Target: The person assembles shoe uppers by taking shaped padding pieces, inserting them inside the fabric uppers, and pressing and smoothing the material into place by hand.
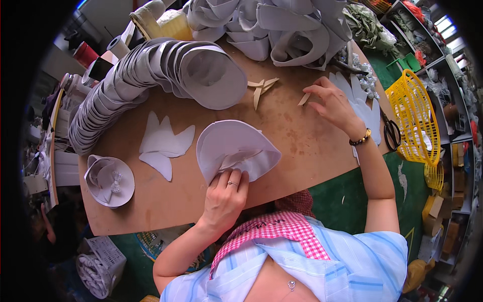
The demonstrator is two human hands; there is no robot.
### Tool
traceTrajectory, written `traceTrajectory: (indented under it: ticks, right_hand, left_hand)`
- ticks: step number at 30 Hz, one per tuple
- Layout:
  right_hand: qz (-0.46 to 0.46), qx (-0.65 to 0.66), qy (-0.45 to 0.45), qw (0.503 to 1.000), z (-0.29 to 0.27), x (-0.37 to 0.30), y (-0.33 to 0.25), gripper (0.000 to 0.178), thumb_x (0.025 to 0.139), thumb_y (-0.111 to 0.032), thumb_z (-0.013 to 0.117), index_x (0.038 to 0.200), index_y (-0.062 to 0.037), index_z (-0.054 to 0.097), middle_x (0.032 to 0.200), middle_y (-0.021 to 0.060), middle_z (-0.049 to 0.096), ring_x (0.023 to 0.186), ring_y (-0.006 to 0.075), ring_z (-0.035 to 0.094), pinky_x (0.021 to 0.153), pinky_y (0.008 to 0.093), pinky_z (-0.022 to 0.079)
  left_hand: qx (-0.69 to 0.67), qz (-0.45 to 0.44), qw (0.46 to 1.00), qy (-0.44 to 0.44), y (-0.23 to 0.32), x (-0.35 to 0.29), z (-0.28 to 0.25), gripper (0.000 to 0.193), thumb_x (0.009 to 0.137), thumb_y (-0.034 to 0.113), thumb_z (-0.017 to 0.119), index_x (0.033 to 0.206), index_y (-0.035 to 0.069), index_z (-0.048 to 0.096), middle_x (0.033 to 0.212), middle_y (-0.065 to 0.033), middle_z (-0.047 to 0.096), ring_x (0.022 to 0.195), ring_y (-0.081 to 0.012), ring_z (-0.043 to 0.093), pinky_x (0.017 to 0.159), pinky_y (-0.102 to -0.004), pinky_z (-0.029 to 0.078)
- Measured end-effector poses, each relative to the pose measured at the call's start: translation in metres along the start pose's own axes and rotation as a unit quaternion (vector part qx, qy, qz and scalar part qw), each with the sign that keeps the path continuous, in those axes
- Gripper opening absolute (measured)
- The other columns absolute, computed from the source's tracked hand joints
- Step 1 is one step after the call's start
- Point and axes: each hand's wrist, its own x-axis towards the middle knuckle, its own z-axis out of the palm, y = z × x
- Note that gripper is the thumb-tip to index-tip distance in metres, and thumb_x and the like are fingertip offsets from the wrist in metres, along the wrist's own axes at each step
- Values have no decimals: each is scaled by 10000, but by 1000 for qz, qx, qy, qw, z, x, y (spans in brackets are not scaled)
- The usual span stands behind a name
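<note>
My left hand (226, 194) pinches the near edge of a folded pale grey fabric piece (234, 148) lying on the wooden table (171, 201). My right hand (332, 103) reaches out over the table's right side, its fingertips on a small beige strip (304, 98). Beside that hand lie white leaf-shaped fabric cutouts (365, 108). A few more beige strips (261, 88) lie in the middle of the table. More white petal cutouts (162, 143) lie left of the folded piece.
A long curved stack of grey cone-shaped pieces (146, 80) fills the table's left. A finished grey flower with a bow (109, 180) sits at the near left corner. Grey fabric is piled at the back (271, 25). Scissors (391, 132) and a yellow basket (413, 118) are at the right.
</note>
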Motion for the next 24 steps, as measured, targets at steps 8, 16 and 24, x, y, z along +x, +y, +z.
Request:
traceTrajectory:
  ticks: [8,16,24]
  right_hand:
    - [84,58,-61,993,3,0,23,275,808,-113,705,1068,-35,661,866,63,640,721,195,618,670,299,500]
    - [112,647,-189,730,-16,-57,-56,462,851,-208,732,1216,33,584,820,59,662,710,100,628,605,204,480]
    - [176,727,-156,645,-3,-88,-95,299,789,-109,776,956,-27,542,747,35,623,622,81,600,518,184,472]
  left_hand:
    - [52,40,997,36,-3,9,-4,315,696,80,614,988,-31,652,903,-124,596,866,-247,597,848,-372,478]
    - [-236,-57,967,79,-1,42,-43,449,751,141,771,1124,-37,594,1029,-124,627,922,-249,630,795,-349,513]
    - [-793,-222,562,-76,31,60,-10,278,853,104,723,1051,-57,613,944,-83,680,819,-111,658,738,-225,528]
